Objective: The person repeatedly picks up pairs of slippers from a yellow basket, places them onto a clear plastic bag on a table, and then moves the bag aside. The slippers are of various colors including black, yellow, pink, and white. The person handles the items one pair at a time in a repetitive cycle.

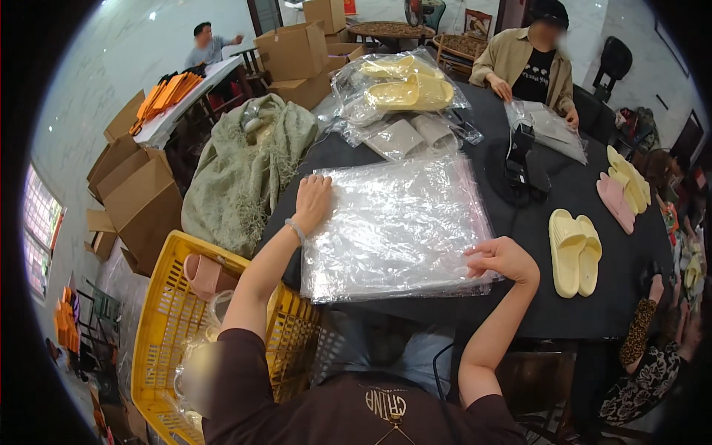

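Nearest, just left of the bag stack (397, 226), a yellow crate (167, 326) sits below the table (564, 311) edge with a pink slipper (204, 276) lying in its top corner. The bag stack itself, a pile of clear plastic bags, lies flat on the black table right before the person. The left hand (313, 202) rests palm down on the stack's left edge, fingers spread and loose, grasping nothing. The right hand (504, 259) sits at the stack's lower right corner with fingers curled, pinching the edge of the top bag.

Right of the stack, a pair of pale yellow slippers (575, 252) lies on the table, apart from the bags. Further right, more pink and yellow slippers (624, 189) lie in a row near the table's rim. Just beyond the stack's far right corner stands a small black device (523, 159) with a cable.

Left of the stack, a green fringed cloth (241, 170) is heaped over the table's side. Beyond the stack's far edge lie bagged grey and yellow slippers (404, 93). Further back, a co-worker in a tan jacket (530, 63) handles another clear bag (549, 130). Cardboard boxes (297, 59) stand behind the bagged slippers.
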